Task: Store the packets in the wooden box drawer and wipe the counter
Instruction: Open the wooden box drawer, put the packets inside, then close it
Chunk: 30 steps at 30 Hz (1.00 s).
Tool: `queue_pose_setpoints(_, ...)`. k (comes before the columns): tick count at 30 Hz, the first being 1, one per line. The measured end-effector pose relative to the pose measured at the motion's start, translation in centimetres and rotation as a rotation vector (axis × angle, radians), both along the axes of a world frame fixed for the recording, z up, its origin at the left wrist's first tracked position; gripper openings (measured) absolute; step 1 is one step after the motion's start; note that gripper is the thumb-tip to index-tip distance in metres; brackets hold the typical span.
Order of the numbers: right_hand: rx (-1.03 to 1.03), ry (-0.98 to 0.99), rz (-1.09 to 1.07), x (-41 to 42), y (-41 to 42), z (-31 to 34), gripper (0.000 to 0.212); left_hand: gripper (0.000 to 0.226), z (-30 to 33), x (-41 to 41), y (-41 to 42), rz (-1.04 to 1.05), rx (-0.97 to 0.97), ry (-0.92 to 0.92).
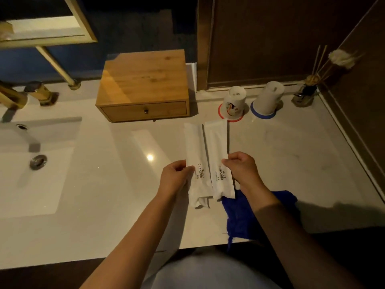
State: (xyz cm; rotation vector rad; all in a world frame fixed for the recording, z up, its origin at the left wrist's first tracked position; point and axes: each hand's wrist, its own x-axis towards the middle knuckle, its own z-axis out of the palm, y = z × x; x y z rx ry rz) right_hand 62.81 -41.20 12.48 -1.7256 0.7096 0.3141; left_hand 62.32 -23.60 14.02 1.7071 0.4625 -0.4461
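White paper packets, two of them, side by side over the counter [104,195] in front of us. Left packet [195,155] pinched at its edge by our left hand [177,178]; right packet [217,151] pinched by our right hand [241,170]. Fingers of both hands are curled onto the packet edges, so neither hand is free. Both packets read "BRUSHING TEETH". We can't tell if their far ends rest on the counter or hang just above it.

Wooden box [143,80] sits behind the packets against the wall, its drawer [144,111] closed, small dark knob [146,111] at front centre. Blue cloth [239,213] lies near the counter edge, partly under our right wrist and the right packet's near end.

Step in hand, we judge: gathering the packets before storing. To do it well we should stack both into one hand, free the other to pull the knob straight out, and steady the box if it slides. Packets look long, so lay them along the drawer's width. Wiping not started.

Further out: two upturned cups [234,101] on ringed coasters to the right, reed diffuser [306,92] in the corner, sink [37,159] and gold tap [12,99] at left.
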Motion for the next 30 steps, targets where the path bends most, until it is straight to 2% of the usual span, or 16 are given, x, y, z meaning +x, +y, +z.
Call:
queue_pose_setpoints(2, -0.127, -0.029, 0.073, 0.2, -0.1, -0.1, 0.011, 0.013, -0.2, 0.0, -0.5, -0.04, 0.075, -0.043)
queue_pose_setpoints(5, -0.391, -0.118, 0.192, 0.0, -0.1, -0.2, 0.037, 0.015, -0.6, 0.3, -0.7, -0.164, 0.257, -0.176)
queue_pose_setpoints(8, -0.644, -0.245, 0.324, -1.1, 0.0, -0.4, 0.045, 0.061, -0.6, -0.1, -0.4, -0.287, 0.507, -0.317)
queue_pose_setpoints(10, -0.743, -0.312, 0.427, -1.9, 0.0, -0.4, 0.048, 0.075, -0.3, -0.9, 0.0, -0.393, 0.574, -0.413)
queue_pose_setpoints(14, -0.807, -0.254, 0.705, -3.3, 0.2, -0.1, 0.055, 0.079, -1.1, -2.2, 1.1, -0.8, 0.738, -0.596)
queue_pose_setpoints(18, -0.945, -0.167, 0.9, -3.8, 1.1, -0.4, 0.057, 0.074, -2.1, -2.5, 1.3, -0.985, 0.843, -0.536)
queue_pose_setpoints(23, -0.975, -0.136, 0.88, -2.9, 1.7, 0.2, 0.051, 0.072, -1.6, -1.4, 1.1, -1.08, 0.902, -0.534)
queue_pose_setpoints(25, -0.969, -0.189, 0.82, -2.3, 1.8, 0.8, 0.046, 0.072, -1.0, -0.7, 1.6, -1.11, 0.893, -0.564)
queue_pose_setpoints(30, -1.03, -0.394, 0.648, -0.4, 3.3, 2.6, 0.036, 0.062, 2.2, 2.6, 5.0, -1.068, 0.819, -0.775)
